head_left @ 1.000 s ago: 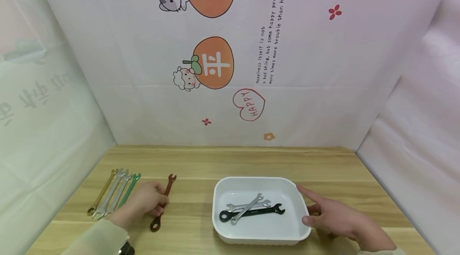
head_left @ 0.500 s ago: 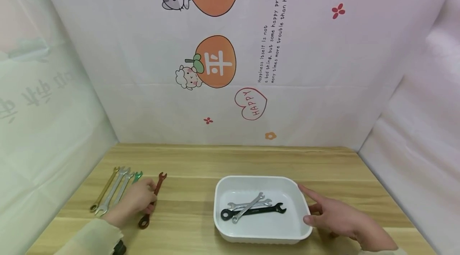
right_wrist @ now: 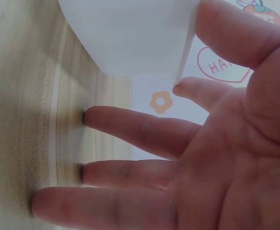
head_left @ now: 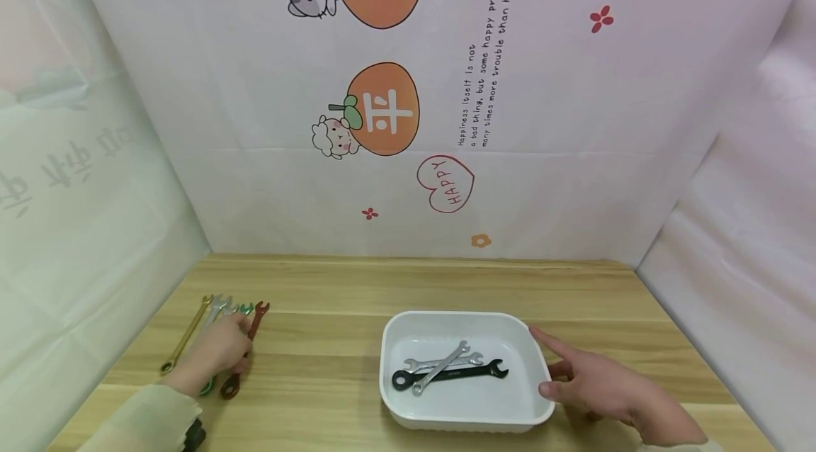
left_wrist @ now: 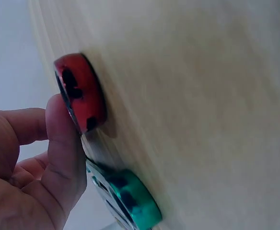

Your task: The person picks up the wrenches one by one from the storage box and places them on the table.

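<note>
Red wrench (head_left: 256, 325) is held in the left hand (head_left: 219, 347); white tub (head_left: 491, 402) is touched by the spread right hand (head_left: 596, 385).

A pale wood-grained table (head_left: 331, 353) bore things at left and centre-right.
On its left side a gold wrench (head_left: 188, 335), silver wrenches (head_left: 217, 303) and a green wrench (head_left: 246, 309) lay side by side, partly covered; a red wrench (head_left: 257, 321) was just beside the green one. Well apart, a white tray (head_left: 472, 409) sat upright.

Eight wrenches (head_left: 472, 371) in all, one white tub (head_left: 465, 422), one wooden table (head_left: 331, 339).
</note>
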`<state>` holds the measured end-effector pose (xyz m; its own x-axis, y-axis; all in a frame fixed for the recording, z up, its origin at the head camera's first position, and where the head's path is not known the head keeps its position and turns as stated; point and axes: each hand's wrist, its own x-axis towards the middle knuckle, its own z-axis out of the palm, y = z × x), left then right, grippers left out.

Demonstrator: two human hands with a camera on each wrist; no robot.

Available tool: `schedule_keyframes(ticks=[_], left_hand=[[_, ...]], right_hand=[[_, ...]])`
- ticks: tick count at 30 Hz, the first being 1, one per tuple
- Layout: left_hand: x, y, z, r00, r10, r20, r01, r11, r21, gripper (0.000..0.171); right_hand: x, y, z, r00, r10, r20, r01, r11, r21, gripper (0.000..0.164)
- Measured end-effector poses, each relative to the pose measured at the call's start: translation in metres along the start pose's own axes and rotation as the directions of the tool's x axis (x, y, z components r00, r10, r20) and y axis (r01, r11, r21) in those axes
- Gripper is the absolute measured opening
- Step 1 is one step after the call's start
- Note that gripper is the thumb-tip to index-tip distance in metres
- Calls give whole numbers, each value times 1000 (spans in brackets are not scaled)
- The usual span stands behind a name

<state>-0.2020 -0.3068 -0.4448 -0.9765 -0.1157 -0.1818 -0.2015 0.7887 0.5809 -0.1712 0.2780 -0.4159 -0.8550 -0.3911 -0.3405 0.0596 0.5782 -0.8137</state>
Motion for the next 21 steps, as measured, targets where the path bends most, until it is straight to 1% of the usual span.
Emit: schedule_keyframes(ticks=[3,9,13,16,18,19,21], left_hand=[[1,-3,-2,1000,-1,4,1,1000,1,28],[0,-2,-5,1000,12,14,-12,1000,-4,18],[0,0,-5,1000,24,17,-24,1000,16,12],[1,1,-7,999,14,32,-14,1000,-9,8],[1,2,-10,999,12,52,-10,1000,-23,11],[1,4,-11,998,19,60,-18,999,-27,17],[1,12,-14,995,63,74,-63,998,-1,35]], right_hand=[[1,1,0,1000,-2,-3,2,1000,-2,92],[0,2,0,1000,-4,-5,4,1000,3,92],[-1,2,0,1000,1,-11,-1,1000,2,92],[-1,1,1,1000,5,-12,-5,1000,2,93],[-1,1,1,1000,7,-8,-7,1000,8,93],[-1,1,1,1000,7,-8,-7,1000,9,94],[-1,1,1,1000,1,-5,-1,1000,12,93]])
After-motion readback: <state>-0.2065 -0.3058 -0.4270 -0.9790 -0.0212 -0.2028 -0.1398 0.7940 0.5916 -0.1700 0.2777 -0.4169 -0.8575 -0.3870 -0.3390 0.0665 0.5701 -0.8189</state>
